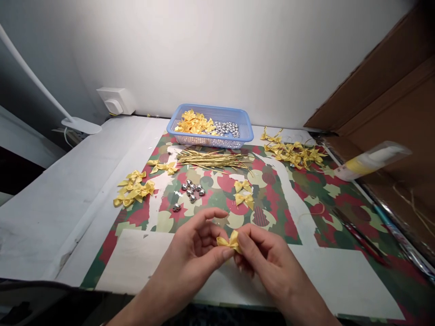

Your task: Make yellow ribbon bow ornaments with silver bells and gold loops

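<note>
Between my two hands, above the near part of the table, is a small yellow ribbon bow [229, 241]. My left hand [199, 251] pinches its left side with thumb and fingers, the index finger raised. The thumb and fingers of my right hand [260, 253] close on the bow's right loop. Just beyond lie two yellow bows [244, 199], and to their left several silver jingle bells [192, 190]. A bundle of gold twist ties [210, 160] lies crosswise farther back. More loose bows [134, 189] are grouped at the left.
A blue basket [210, 107] holding bows and bells stands against the wall. Bows with ties [295, 153] are heaped at the back right. A clear bottle [370, 161], tweezers [360, 235] and a pen [390, 222] lie along the right edge by cardboard [384, 86]. A lamp base [81, 125] is at left.
</note>
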`<state>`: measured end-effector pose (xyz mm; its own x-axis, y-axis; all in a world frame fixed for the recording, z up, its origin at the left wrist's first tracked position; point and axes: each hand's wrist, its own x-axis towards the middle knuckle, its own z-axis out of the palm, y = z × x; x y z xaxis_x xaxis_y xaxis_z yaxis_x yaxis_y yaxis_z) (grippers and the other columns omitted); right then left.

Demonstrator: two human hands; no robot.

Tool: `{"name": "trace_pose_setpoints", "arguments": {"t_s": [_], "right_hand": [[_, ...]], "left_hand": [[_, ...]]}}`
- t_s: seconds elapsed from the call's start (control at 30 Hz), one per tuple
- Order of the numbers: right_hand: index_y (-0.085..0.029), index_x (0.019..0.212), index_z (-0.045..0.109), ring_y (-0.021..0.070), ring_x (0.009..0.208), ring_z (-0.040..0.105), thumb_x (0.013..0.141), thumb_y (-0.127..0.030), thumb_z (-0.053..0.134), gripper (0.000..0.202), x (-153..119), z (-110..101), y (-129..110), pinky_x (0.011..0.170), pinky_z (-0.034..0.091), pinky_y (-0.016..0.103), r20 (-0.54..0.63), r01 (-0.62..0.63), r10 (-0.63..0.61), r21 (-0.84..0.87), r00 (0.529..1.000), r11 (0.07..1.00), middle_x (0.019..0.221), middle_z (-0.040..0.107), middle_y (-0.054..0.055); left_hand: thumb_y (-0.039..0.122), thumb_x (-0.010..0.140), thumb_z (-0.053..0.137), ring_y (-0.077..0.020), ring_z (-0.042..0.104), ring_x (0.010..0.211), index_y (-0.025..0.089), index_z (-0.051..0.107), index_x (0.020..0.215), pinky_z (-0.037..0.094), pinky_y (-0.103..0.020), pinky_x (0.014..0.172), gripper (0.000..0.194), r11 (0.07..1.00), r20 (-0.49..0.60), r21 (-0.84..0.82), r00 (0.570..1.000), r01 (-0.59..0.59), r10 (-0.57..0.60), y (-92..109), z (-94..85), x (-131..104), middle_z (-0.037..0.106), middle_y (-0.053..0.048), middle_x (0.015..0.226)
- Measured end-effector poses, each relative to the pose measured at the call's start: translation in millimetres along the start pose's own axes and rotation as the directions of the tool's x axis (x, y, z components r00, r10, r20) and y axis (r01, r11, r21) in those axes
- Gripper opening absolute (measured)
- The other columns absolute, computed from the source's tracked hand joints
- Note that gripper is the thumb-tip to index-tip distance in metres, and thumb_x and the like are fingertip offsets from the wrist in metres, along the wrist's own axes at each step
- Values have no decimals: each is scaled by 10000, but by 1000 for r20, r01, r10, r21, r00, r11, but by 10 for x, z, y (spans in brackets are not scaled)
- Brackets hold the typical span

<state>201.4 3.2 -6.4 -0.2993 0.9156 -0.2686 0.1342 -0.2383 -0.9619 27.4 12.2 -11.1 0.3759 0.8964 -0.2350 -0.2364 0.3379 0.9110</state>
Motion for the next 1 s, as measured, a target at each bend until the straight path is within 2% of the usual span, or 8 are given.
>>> {"name": "trace_pose_setpoints", "arguments": {"t_s": [0.1,0.17,0.3,0.43,0.57,0.73,0.9,1.0], "right_hand": [[-187,855,635,145,728,535,996,-501,512,365,-25,-118,-60,619,412,233,1,69,-71,-203,998,977,788,597,12],[-189,844,658,155,741,549,982,-452,531,322,1,-253,-110,634,422,241,-36,75,-90,-306,995,949,784,618,16],[-179,841,688,130,579,480,933,-505,545,368,202,-637,-156,511,362,235,-257,-33,-89,-436,962,899,686,597,9],[-154,856,724,122,501,456,920,-481,534,384,478,-969,-109,471,339,236,-356,-121,-77,-501,931,857,614,592,14],[-167,804,749,154,507,515,914,-458,538,376,571,-1082,-84,492,365,255,-392,-167,-123,-626,912,762,579,640,36],[-211,748,723,185,541,595,945,-436,490,379,430,-1098,-206,519,391,276,-405,-189,-228,-762,886,619,681,717,56],[-240,858,737,253,680,700,944,-440,493,326,315,-1050,-286,558,456,305,-328,-116,-334,-845,884,522,802,772,64],[-272,956,760,253,714,750,938,-436,534,280,310,-949,-214,543,525,295,-186,4,-453,-922,872,386,892,801,41]], "left_hand": [[129,862,730,-125,640,792,251,551,1266,518,-223,720,459,1000,29,20,999,22,-22,12,-3,36,649,26,835],[132,862,723,-158,657,895,271,522,1325,533,-265,806,524,997,21,69,1000,-21,20,16,-5,42,671,-2,926],[196,894,695,-256,598,1205,319,508,1385,484,-385,1030,540,965,-89,249,990,-82,107,26,-41,12,657,-63,1220],[289,945,640,-231,636,1129,338,565,1338,530,-327,966,403,957,-108,282,989,-65,99,-6,-98,-55,663,-44,1244],[359,947,636,-213,656,1075,347,600,1301,555,-280,915,357,958,-122,277,987,-68,106,-73,-135,-130,664,-25,1257],[431,921,649,-225,683,1069,324,623,1283,575,-275,900,378,945,-221,326,968,-40,118,-59,-262,-179,679,-37,1291],[368,932,624,-207,734,966,262,672,1165,606,-259,807,260,833,-357,549,883,-66,305,47,-569,-123,763,-40,1120],[315,971,535,-236,759,907,211,694,1115,617,-323,778,238,637,-448,771,734,28,511,142,-851,-105,778,-74,1055]]}}
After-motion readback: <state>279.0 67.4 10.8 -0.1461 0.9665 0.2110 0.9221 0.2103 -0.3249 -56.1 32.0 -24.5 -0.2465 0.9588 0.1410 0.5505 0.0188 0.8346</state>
